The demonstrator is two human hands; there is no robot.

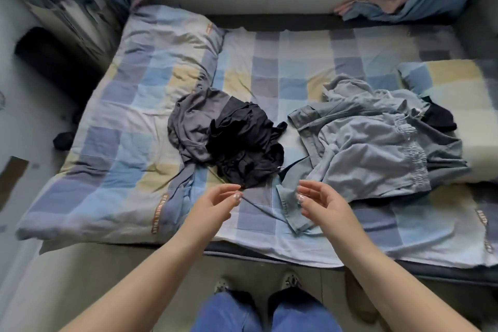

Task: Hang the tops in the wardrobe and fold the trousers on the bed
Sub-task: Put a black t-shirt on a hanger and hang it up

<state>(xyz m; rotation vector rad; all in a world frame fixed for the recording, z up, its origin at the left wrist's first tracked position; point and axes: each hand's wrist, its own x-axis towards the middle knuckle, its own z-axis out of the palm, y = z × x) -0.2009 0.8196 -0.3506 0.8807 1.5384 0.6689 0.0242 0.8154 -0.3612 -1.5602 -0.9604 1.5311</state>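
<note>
Matt dark clothes on soft checked cotton sheet.

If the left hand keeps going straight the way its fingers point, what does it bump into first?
Most likely the black clothes: the left hand is open, fingers aimed at the near edge of that heap on the bed. Its height above the bed is hard to judge.

A bed with a checked sheet is seen. A folded quilt, a dark garment heap, a light-blue garment heap and a pillow are laid on it.
</note>
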